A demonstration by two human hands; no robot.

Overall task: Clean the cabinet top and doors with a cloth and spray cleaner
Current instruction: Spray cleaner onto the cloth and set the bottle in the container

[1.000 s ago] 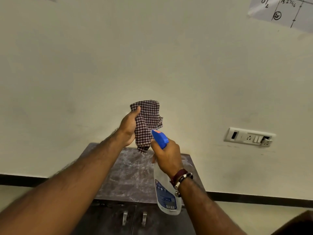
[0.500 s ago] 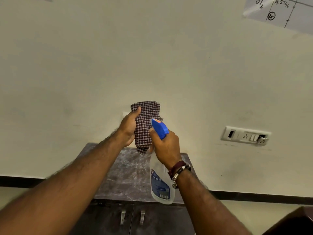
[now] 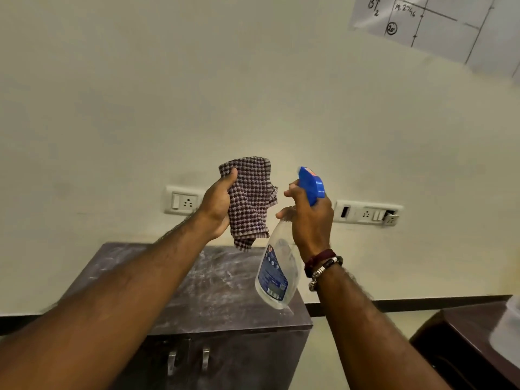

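Observation:
My left hand (image 3: 218,206) holds a brown-and-white checked cloth (image 3: 249,201) up in front of the wall, thumb over its top edge. My right hand (image 3: 309,218) grips the neck of a clear spray bottle (image 3: 277,277) with a blue trigger head (image 3: 311,184), which points left toward the cloth. A small gap separates bottle and cloth. Below both stands the dark cabinet; its top (image 3: 213,285) looks dusty and streaked. Two doors (image 3: 239,361) with metal handles show at its front.
Two white socket plates sit on the cream wall, one behind my left hand (image 3: 181,204) and one to the right (image 3: 365,213). A paper chart (image 3: 439,26) hangs at top right. Another dark piece of furniture (image 3: 464,342) stands at lower right.
My right hand has pulled the spray bottle rightward away from the cloth, opening a gap. The view has shifted, and a left socket plate now shows.

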